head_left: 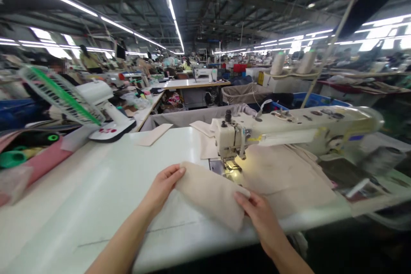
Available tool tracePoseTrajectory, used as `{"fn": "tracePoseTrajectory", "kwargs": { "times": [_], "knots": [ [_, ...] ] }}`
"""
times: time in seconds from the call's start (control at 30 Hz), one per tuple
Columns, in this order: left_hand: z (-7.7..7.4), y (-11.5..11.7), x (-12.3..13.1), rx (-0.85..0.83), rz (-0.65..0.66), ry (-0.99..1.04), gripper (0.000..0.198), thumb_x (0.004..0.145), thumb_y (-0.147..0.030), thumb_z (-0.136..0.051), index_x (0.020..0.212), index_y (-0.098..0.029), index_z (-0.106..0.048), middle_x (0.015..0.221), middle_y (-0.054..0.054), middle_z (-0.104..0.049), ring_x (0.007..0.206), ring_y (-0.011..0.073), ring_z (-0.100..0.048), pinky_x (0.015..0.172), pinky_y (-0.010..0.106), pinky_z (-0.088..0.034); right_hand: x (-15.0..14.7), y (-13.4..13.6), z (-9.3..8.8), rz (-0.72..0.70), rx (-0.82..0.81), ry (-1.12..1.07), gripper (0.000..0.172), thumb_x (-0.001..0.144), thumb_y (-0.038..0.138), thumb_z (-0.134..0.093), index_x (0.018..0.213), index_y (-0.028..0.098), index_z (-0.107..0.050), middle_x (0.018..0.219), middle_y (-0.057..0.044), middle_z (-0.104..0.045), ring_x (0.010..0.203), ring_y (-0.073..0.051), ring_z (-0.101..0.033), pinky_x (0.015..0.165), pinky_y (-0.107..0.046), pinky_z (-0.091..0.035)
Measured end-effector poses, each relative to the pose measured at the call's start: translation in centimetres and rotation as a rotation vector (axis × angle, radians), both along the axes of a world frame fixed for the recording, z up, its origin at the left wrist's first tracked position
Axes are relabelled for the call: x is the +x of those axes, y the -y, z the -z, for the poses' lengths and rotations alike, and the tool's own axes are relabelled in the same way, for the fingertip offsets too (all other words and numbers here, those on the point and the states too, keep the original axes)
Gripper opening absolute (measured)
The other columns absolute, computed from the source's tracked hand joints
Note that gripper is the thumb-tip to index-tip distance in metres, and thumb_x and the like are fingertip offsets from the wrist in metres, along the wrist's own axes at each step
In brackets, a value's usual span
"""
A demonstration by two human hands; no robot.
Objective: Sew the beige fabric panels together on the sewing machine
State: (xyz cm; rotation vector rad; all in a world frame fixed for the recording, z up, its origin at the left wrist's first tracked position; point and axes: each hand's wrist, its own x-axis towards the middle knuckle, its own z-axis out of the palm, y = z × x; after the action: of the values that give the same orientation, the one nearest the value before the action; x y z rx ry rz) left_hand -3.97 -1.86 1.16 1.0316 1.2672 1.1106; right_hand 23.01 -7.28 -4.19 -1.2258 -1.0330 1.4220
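**Right hand (261, 216) and left hand (163, 185) hold a cloth (208, 195) before the machine (289, 130)**

The two bare forearms come in from the bottom edge, and each hand grasps one end of the beige cloth. The left hand's fingers close over the upper-left end; the right hand pinches the lower-right corner. The cloth lies flat on the white table (96, 188), its long axis slanting from upper left to lower right between the hands. The presser foot (229, 163) stands just beyond the cloth's far edge, up and to the right of its middle, and the right hand is the nearer to it. A bigger beige fabric (289, 175) is spread under the machine's arm, touching the cloth. A fan (73, 98) sits well apart at the left. The needle is lost in lamp glare, both thumbs are hidden under the cloth, and the table's right end fades into dark blur.
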Motion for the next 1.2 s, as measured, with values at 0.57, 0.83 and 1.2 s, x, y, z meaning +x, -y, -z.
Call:
{"fn": "tracePoseTrajectory", "kwargs": {
  "times": [0.57, 0.83, 1.2],
  "knots": [
    [0.7, -4.1, 0.6, 0.279, 0.205, -0.818, 0.029, 0.080, -0.045, -0.062, 0.083, -0.018, -0.074, 0.074, 0.002, -0.073, 0.071, 0.0230, -0.067, 0.063, 0.030, -0.050, -0.6, 0.4, 0.4, -0.063, 0.083, 0.637, 0.052, 0.090, 0.061, -0.053, 0.059, 0.020, -0.062, 0.045, 0.000, -0.056, 0.040, -0.015, -0.052, 0.045, -0.025, -0.036],
    [2.6, -2.2, 6.8, 0.609, 0.256, -1.081, 0.043, 0.092, -0.014, -0.044, 0.131, -0.018, -0.062, 0.133, 0.014, -0.065, 0.125, 0.0273, -0.058, 0.112, 0.046, -0.040, -1.4, 1.3, 0.7, 0.086, 0.451, 1.355, 0.011, 0.086, 0.030, -0.069, 0.084, 0.021, -0.063, 0.077, -0.006, -0.068, 0.069, -0.025, -0.068, 0.060, -0.031, -0.048],
    [7.2, 0.3, 6.7, 0.754, 0.495, -1.383, 0.066, 0.102, -0.054, -0.038, 0.156, -0.015, -0.036, 0.160, 0.016, -0.038, 0.149, 0.0298, -0.036, 0.121, 0.051, -0.028, 0.6, 1.4, 1.8, -0.146, 1.070, 1.016, 0.020, 0.102, 0.013, -0.044, 0.106, 0.019, -0.062, 0.103, -0.007, -0.070, 0.097, -0.022, -0.067, 0.098, -0.040, -0.052]
  ]
}}
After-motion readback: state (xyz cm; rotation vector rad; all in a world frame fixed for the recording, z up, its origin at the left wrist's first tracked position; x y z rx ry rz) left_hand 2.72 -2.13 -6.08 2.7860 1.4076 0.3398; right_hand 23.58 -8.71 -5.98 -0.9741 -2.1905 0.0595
